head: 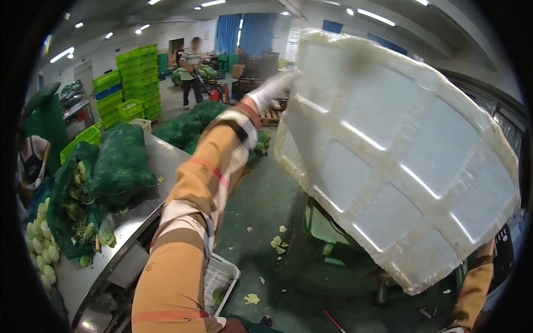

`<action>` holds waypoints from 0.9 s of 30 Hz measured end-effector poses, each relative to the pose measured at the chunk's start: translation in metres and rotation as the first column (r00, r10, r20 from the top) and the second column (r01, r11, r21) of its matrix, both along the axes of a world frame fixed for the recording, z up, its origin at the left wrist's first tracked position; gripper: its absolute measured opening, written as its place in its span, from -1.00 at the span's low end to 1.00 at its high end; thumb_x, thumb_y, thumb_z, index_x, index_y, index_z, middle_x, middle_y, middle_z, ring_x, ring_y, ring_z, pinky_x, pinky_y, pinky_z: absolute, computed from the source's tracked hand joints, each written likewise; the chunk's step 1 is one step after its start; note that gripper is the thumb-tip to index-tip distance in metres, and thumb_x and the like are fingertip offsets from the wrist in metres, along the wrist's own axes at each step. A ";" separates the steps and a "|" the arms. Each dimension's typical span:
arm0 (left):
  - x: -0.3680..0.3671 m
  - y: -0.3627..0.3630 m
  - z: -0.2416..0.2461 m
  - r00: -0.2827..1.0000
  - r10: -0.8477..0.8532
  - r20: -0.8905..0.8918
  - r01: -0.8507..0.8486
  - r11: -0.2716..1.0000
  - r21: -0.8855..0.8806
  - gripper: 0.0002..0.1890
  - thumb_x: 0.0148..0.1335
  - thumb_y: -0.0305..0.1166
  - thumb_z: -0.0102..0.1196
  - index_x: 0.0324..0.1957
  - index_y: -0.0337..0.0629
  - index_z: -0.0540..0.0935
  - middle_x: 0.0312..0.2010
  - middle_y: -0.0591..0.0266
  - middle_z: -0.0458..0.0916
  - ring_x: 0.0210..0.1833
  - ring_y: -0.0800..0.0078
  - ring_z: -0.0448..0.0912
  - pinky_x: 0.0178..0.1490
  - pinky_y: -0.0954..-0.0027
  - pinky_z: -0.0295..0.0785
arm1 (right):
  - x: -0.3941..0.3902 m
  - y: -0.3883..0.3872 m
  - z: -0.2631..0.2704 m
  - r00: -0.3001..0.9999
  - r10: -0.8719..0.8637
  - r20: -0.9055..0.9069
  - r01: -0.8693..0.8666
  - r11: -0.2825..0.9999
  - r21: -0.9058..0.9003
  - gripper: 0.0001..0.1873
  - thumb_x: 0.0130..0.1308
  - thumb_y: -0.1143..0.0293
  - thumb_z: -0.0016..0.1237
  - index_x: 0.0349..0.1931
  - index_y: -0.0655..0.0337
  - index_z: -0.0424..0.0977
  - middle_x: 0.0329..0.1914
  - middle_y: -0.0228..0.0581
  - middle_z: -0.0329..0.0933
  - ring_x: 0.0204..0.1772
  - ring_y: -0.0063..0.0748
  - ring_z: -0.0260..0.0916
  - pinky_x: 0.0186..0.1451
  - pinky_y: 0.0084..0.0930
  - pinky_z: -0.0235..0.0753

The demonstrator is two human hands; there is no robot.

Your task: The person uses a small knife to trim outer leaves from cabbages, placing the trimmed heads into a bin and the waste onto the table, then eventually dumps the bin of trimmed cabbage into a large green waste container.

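Observation:
A large white foam box [410,137], its ribbed panelled face towards me and clear tape along its edges, is tilted up in the air before me. My left hand [280,88], in a pale glove and blurred, grips its upper left edge, the arm stretched out in a checked sleeve. At the lower right, my right forearm [474,287] reaches up to the box's lower edge. The box hides my right hand, so its grip does not show. Below the box is a green plastic bin [329,231], partly covered by it.
A steel table [137,220] on the left carries green mesh sacks [123,162] of cabbages. A white plastic basket [222,283] stands beside it. Leaf scraps [278,243] litter the green floor. Stacked lime crates [139,79] and a person [192,70] are farther back; another person [33,160] is far left.

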State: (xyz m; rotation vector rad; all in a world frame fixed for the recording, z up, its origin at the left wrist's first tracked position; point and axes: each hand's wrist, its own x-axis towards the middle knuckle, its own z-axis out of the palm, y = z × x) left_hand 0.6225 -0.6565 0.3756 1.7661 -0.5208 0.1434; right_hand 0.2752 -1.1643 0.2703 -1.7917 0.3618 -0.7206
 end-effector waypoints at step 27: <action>0.269 -0.259 -0.050 0.920 -0.365 0.143 0.381 0.750 -0.541 0.07 0.11 0.53 -0.28 0.44 -0.12 0.05 0.42 -0.10 0.07 0.45 0.00 0.08 0.46 0.00 0.01 | 0.094 -0.231 -0.097 0.960 0.114 0.254 -0.157 0.976 0.154 -0.46 0.49 0.09 -0.37 0.33 0.24 0.11 0.34 -0.09 0.20 0.36 -0.08 0.15 0.39 -0.18 0.22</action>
